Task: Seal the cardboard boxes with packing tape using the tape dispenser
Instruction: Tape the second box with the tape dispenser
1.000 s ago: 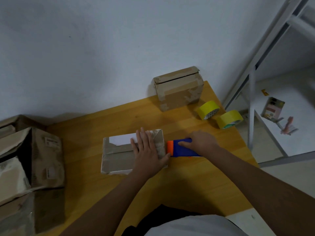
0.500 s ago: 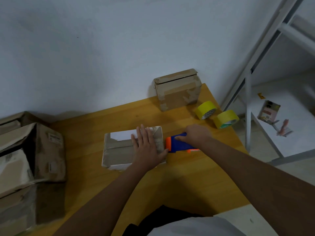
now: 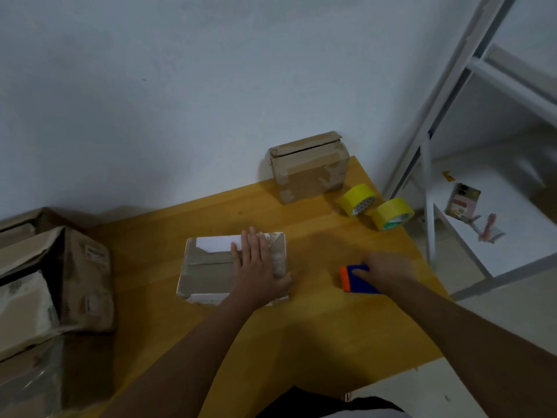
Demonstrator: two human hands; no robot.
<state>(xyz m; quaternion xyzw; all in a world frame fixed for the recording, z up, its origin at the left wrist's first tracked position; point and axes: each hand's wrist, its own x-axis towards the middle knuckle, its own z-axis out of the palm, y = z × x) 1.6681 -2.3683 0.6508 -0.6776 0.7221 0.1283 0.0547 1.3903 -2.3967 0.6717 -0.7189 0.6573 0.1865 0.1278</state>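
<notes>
Since half a second ago the right hand (image 3: 387, 271) has drawn the tape dispenser (image 3: 358, 279) away from the box; then its orange end touched the box's right edge, and now bare table shows between them. That hand curls over the blue body of the dispenser, gripping it, with the orange end pointing left toward the box. The left hand (image 3: 256, 263) lies flat, fingers straight and spread, pressing on the top right part of the cardboard box (image 3: 208, 267), which sits near the middle of the wooden table (image 3: 316, 327) with a white label along its far edge. A second cardboard box (image 3: 309, 167) stands on edge against the wall at the table's far side. Just right of it, two yellow tape rolls (image 3: 378, 208) lie touching each other near the table's right edge. Worn open cartons (image 3: 51, 282) sit stacked at the left
</notes>
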